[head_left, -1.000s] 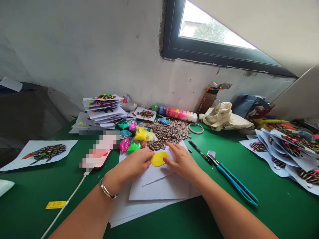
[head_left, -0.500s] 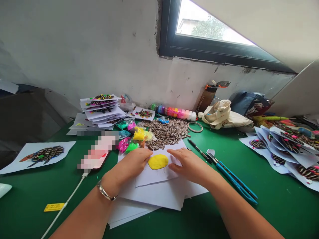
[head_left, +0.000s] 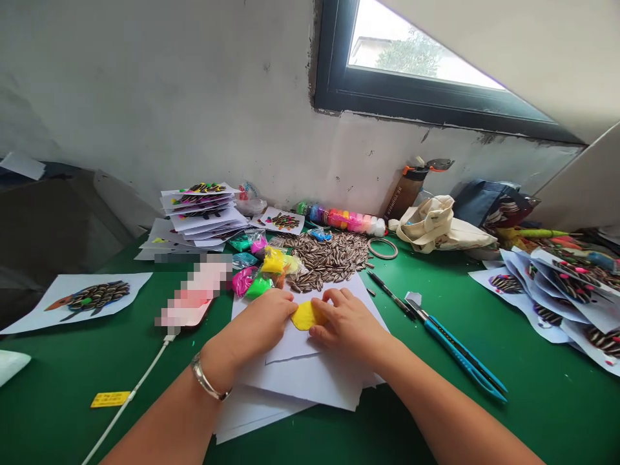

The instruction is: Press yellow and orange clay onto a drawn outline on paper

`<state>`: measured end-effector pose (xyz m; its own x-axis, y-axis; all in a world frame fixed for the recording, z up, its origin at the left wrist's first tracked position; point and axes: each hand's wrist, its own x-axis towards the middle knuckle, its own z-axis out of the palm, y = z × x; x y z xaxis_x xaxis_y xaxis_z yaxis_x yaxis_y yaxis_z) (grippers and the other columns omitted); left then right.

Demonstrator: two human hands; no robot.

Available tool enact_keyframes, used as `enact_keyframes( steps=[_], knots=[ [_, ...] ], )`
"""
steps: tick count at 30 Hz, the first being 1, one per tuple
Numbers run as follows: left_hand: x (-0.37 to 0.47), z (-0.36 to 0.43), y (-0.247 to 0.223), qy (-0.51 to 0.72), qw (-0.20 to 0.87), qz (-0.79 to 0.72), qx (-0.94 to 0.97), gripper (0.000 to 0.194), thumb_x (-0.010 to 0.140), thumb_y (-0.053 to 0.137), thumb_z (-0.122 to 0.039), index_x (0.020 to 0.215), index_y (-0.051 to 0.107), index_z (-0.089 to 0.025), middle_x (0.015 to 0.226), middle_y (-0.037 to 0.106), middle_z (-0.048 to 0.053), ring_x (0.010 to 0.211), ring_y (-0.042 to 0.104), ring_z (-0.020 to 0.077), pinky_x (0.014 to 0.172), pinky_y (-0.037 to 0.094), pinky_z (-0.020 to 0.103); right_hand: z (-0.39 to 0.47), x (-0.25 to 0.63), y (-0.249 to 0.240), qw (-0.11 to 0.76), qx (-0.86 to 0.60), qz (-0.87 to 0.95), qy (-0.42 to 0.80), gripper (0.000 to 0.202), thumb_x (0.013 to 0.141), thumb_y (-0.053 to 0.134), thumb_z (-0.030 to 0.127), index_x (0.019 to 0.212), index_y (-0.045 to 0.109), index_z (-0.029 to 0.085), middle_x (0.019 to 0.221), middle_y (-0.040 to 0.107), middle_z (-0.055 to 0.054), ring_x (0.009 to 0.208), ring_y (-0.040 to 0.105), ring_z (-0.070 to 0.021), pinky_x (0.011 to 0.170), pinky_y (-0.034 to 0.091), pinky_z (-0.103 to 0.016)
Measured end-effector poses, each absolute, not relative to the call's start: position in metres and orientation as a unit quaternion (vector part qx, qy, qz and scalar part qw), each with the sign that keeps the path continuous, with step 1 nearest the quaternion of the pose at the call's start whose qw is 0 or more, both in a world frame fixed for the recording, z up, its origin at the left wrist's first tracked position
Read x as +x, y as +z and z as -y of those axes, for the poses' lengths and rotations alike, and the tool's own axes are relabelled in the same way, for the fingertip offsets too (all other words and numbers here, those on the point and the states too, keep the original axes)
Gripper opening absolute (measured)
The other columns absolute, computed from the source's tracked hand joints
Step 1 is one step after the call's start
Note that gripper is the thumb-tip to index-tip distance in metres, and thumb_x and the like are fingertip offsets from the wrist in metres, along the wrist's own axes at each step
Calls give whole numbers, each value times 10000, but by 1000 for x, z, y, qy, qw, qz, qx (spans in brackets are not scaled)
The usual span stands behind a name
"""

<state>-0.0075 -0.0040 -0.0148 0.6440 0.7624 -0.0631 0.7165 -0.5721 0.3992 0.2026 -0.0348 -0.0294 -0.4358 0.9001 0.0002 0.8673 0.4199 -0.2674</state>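
Yellow flattened clay patch (head_left: pixel 306 316) lies between two bare hands, its visible length running crosswise

Nearest the wearer, a silver metal bracelet (head_left: pixel 206 380) circles the left wrist, above the green counter (head_left: pixel 53 426). Farther in, large white paper sheets (head_left: pixel 317 381) overlap at uneven angles, and a smaller white paper sheet (head_left: pixel 288 349) rests on top of them, with the yellow patch over it. The patch lies to the right of the left hand (head_left: pixel 266 318) and to the left of the right hand (head_left: pixel 347 321). Its long axis seems to run from side to side, roughly along the counter's far edge, but fingers cover the right end, so the full outline cannot be told.

Neither hand is plainly nearer: both reach the rim. The left has its fingers bent at the upper left of the patch; whether they grip anything cannot be told. The right is unclenched, thumb and index finger spread apart, their tips over the right side of the patch, one lower and one higher.

Well right of the right hand, blue plastic tweezers (head_left: pixel 460 354) slant toward the near right. A slim black pen (head_left: pixel 391 295) lies just beyond. Past the papers, small clear bags of bright coloured clay (head_left: pixel 276 261) sit beside striped sunflower seeds (head_left: pixel 329 255), toward the counter's far edge.
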Motion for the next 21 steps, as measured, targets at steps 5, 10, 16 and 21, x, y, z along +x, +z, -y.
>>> enact_keyframes(
  steps=[5,10,16,21],
  knots=[
    [-5,4,-13,20,179,-417,891,318,877,438,-46,948,722,-170,1032,674,107,1001,608,239,920,477,354,32,204,-31,106,-535,827,134,425,926,583,460,1293,568,246,1161,578,-97,1059,515,-261,922,418,-372],
    [-4,5,-10,-1,174,-422,890,330,897,421,-39,975,721,-149,1054,664,117,1024,599,247,925,475,357,34,198,-30,97,-541,827,115,305,889,636,475,1072,636,232,1109,574,-86,1030,513,-254,907,418,-366],
    [-4,4,-11,-6,169,-418,893,312,900,433,-37,946,724,-139,1029,665,119,1000,602,251,899,482,357,34,198,-29,99,-541,827,118,340,895,631,478,1123,635,226,1122,576,-92,1039,512,-254,911,418,-367],
    [-4,4,-12,1,171,-421,891,304,896,439,-39,929,723,-142,1012,663,113,988,599,247,879,488,354,33,198,-27,84,-542,826,127,318,905,619,480,1086,667,224,1145,577,-101,1054,519,-259,919,426,-377]
  ],
)
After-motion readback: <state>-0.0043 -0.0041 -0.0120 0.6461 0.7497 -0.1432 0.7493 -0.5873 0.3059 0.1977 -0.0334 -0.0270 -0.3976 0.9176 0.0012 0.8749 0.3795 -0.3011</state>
